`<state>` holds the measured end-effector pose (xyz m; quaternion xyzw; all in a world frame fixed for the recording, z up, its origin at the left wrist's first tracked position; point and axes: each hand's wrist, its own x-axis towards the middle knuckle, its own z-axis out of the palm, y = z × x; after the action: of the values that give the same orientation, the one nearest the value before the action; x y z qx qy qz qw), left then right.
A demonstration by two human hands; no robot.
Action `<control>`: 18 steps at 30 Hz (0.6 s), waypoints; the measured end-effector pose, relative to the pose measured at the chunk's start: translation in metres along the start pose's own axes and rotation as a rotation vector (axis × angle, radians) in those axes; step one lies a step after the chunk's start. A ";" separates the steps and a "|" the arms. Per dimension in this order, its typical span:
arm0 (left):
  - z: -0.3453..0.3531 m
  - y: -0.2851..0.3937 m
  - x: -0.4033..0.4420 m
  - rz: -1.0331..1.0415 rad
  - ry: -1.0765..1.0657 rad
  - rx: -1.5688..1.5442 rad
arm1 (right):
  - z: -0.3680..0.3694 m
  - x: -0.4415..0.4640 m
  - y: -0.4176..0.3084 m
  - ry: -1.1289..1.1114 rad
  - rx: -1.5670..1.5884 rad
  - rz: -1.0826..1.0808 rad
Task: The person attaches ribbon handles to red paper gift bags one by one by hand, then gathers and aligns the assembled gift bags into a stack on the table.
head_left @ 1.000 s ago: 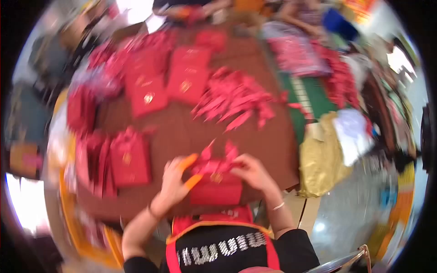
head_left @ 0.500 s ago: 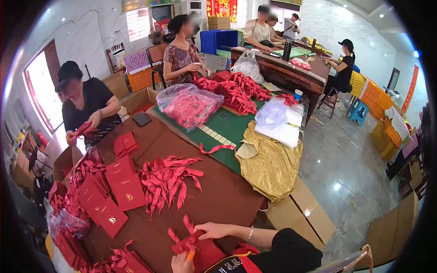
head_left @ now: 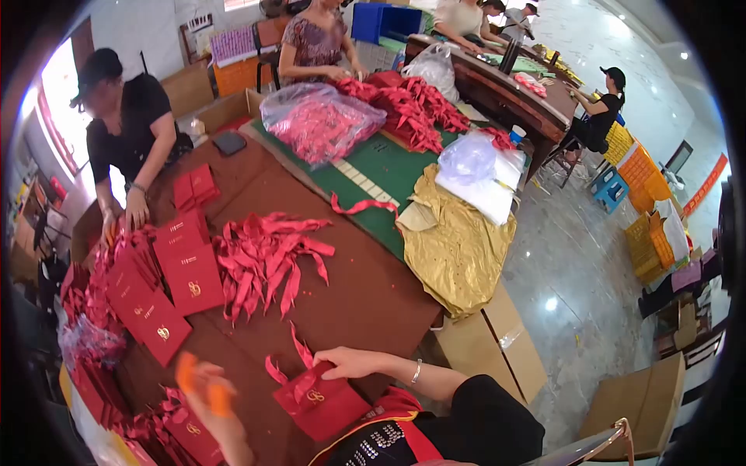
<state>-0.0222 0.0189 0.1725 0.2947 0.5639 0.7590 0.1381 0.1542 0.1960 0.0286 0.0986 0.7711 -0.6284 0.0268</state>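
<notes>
My right hand grips the top edge of a small red bag with a gold emblem, close to my body. A red ribbon stands up from the bag's top. My left hand is raised off to the left, blurred by motion, with orange covers on its fingers. Those fingers look spread, and nothing shows between them. Beyond it lie flat red bags with gold emblems, and beside these a heap of loose red ribbons. More red bags with ribbons lie under and beside my left forearm.
Across the brown table, a co-worker in black reaches into ribboned bags. Another person stands behind a red ribbon pile. A plastic sack of red pieces, gold wrapping and a cardboard box lie farther off.
My left hand has left the red bag and swung left. The bag's emblem now faces up, with my right hand still on it. The co-worker in black has lowered both hands to the pile.
</notes>
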 end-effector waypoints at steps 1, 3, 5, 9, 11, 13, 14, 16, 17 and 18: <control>-0.003 0.014 0.016 -0.088 0.053 -0.241 | 0.001 -0.002 -0.009 -0.001 0.028 -0.011; 0.015 0.023 0.025 -0.235 -0.073 -0.372 | -0.001 -0.006 -0.026 0.008 -0.027 -0.020; 0.035 0.043 0.025 -0.334 -0.463 -0.520 | -0.001 -0.006 -0.024 -0.002 -0.012 0.004; 0.057 0.065 0.022 0.008 -0.553 -0.820 | -0.001 -0.010 -0.022 -0.029 0.036 0.070; 0.057 0.070 0.021 -0.019 -0.560 -0.740 | -0.006 -0.003 -0.021 -0.002 0.084 0.037; 0.058 0.072 0.024 -0.094 -0.619 -0.685 | -0.005 -0.004 -0.023 -0.035 0.102 0.107; 0.058 0.073 0.025 -0.143 -0.646 -0.662 | -0.008 -0.003 -0.025 -0.095 0.224 0.257; 0.055 0.075 0.024 -0.198 -0.704 -0.521 | -0.005 -0.002 -0.020 -0.104 0.147 0.157; 0.053 0.047 0.032 -0.039 -0.851 -0.739 | -0.007 0.002 -0.019 -0.123 0.045 0.053; 0.052 0.049 0.039 -0.168 -0.877 -0.239 | -0.004 0.003 -0.018 -0.080 -0.028 -0.087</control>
<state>-0.0152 0.0641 0.2399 0.5231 0.3827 0.6087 0.4576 0.1485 0.1971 0.0463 0.0396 0.7818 -0.6214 0.0315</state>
